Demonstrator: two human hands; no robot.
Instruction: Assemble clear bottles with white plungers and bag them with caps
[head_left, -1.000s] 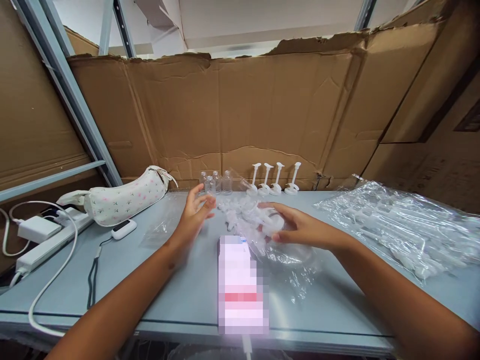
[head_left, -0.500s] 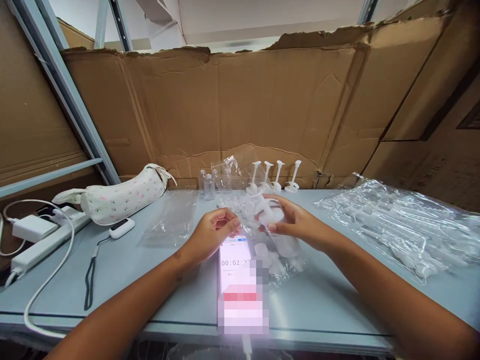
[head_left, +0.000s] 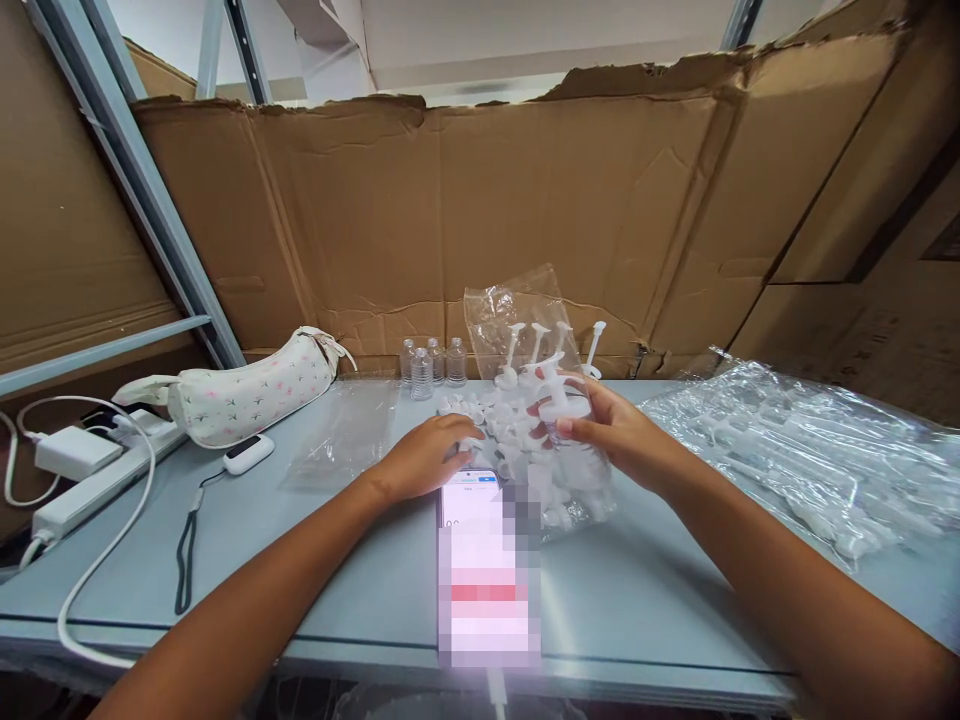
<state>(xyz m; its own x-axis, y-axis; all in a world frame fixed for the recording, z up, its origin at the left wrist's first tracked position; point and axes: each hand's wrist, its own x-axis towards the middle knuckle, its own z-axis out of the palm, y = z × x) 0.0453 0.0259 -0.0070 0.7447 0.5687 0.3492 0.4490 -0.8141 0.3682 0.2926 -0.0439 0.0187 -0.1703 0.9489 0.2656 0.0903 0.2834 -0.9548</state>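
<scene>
My right hand is closed on a clear plastic bag of small white pump parts and holds it up off the grey table. The bag's top stands above my fingers. My left hand is curled at the bag's lower left corner, fingers pressed against the plastic. A lit phone lies flat on the table just in front of both hands.
Three small clear bottles and several white pumps stand by the cardboard wall. An empty clear bag lies left of my hands. A big bag of pumps fills the right. A floral pouch, power strip and cables sit left.
My right hand has lifted the bag of pump parts up from the table. My left hand came in from the open air and closed on the bag's lower corner.
</scene>
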